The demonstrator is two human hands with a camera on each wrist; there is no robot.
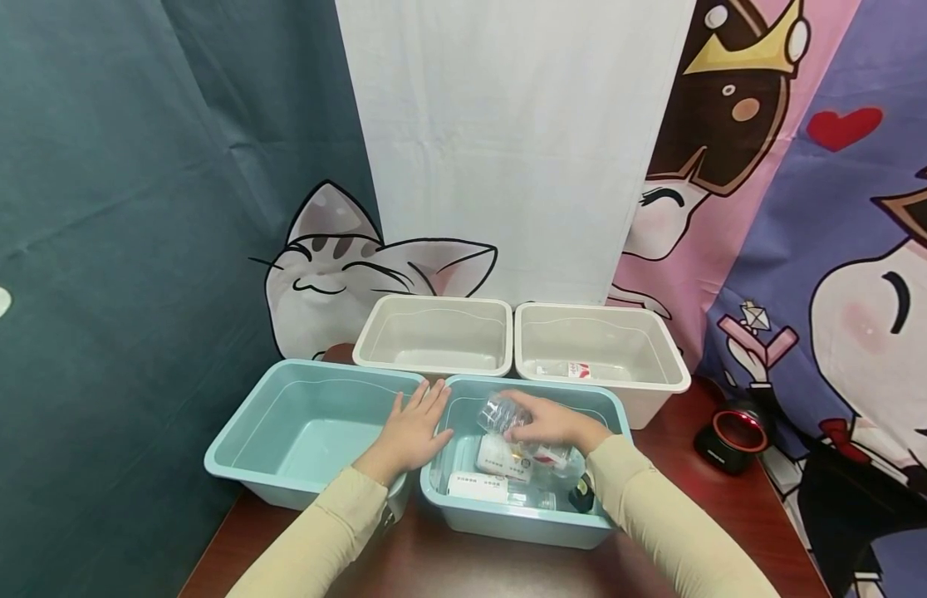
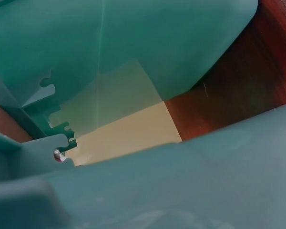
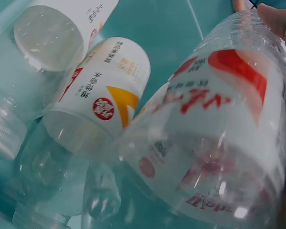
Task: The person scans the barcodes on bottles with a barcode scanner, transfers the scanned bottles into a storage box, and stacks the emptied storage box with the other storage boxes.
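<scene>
My right hand (image 1: 549, 421) grips a clear plastic bottle (image 3: 214, 129) with a red and white label, inside the right blue bin (image 1: 523, 531). In the right wrist view, fingers (image 3: 279, 21) show at the bottle's far end; the rest of the hand is mostly hidden. Beneath lie more clear bottles, one with a white and yellow label (image 3: 102, 90) and another with a white label (image 1: 478, 487). My left hand (image 1: 409, 432), its fingers straight, rests at the adjoining rims of the right bin and the left blue bin (image 1: 314, 365). The left wrist view does not show its fingers.
Behind stand two white bins, the left one (image 1: 434, 301) and the right one (image 1: 605, 309), which holds a bottle with a red and white label (image 1: 576, 370). A black device with a red ring (image 1: 735, 433) sits at the right on the brown table (image 1: 680, 490).
</scene>
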